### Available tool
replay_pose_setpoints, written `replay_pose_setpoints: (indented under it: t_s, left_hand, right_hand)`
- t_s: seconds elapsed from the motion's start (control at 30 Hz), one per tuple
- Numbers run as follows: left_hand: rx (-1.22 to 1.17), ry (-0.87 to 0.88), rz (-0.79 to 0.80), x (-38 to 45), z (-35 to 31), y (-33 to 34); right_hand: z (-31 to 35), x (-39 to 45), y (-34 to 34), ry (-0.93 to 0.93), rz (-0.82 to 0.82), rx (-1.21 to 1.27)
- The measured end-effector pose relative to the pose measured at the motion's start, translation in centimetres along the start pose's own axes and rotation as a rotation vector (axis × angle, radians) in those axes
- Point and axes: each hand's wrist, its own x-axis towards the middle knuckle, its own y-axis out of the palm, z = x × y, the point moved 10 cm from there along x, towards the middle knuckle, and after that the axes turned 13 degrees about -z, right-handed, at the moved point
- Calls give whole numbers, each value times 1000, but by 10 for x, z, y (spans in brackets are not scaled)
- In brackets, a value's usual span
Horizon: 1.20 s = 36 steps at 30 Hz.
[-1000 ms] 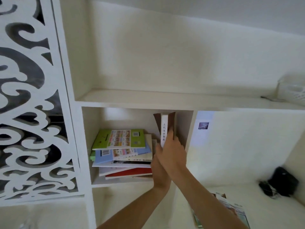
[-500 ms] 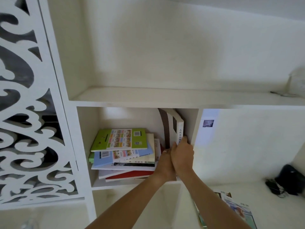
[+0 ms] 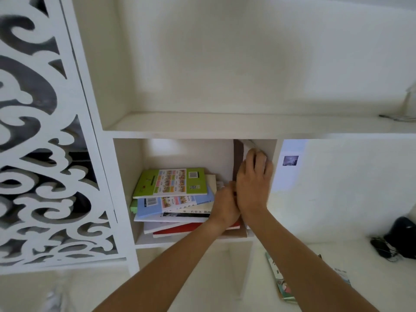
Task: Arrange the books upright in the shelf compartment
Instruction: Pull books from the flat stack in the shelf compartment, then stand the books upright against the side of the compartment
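Note:
A brown-covered book [image 3: 238, 158] with a white spine stands upright at the right end of the shelf compartment [image 3: 180, 241], close to its right wall. My right hand [image 3: 253, 183] lies over the spine with fingers stretched up, pressing on it. My left hand [image 3: 225, 206] is just left of it with curled fingers at the book's lower edge, beside a flat stack of several books. A green book [image 3: 171, 182] tops that stack and a blue one [image 3: 153, 204] lies under it. The lower part of the upright book is hidden by my hands.
A white carved panel [image 3: 45, 154] borders the compartment on the left. The upper shelf [image 3: 225, 124] carries a blurred glass item [image 3: 410, 104] at far right. On the desk lie another book [image 3: 281, 282] and a black object [image 3: 403, 237].
The upright book has gone from mid-compartment to the right wall and deeper in. My right hand has slid up its spine. My left hand stays at its base.

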Motion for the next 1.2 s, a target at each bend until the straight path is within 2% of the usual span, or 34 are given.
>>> replay_pose_setpoints:
  t_s: [0.13,0.27,0.33,0.43,0.5,0.57,0.63,0.73,0.77,0.83,0.97,1.07,1.13,1.2]
  left_hand:
    - [98,22,-92,9,38,-1]
    - [276,172,-113,20,49,-1]
    - [410,242,-130,22,58,-5]
    - [481,282,-153,19,72,-20]
    - [507,288,-190,21,83,-42]
    - [570,256,-209,29,101,-67]
    - [644,157,-82,35,128,-81]
    - [758,-15,283,20,172,-74]
    - [775,-16,329,13,179,-71]
    - [788,33,315,6,184,-72]
    - [853,128,295,4,186,-71]
    - [918,195,272,10,173,-71]
    - [912,227,254,15,162,-70]
    - [864,219,175,19,159,-73]
  right_hand:
    - [8,0,8,-54,121,-77]
    - [11,-4,12,-60,169,-103]
    - [12,-7,13,-36,139,-67]
    - [11,-7,10,-25,69,25]
    - [23,-9,5,-122,2,149]
    - [44,-14,2,-240,27,357]
    - [66,-16,2,-304,117,537]
    - [83,-22,13,-157,366,823]
    - [86,-26,21,-96,437,882]
    - [95,-37,34,-55,538,957]
    - [89,-49,56,89,617,1074]
    - [56,-54,77,319,672,951]
    - [34,-69,93,472,810,886]
    - [22,-85,100,544,930,890]
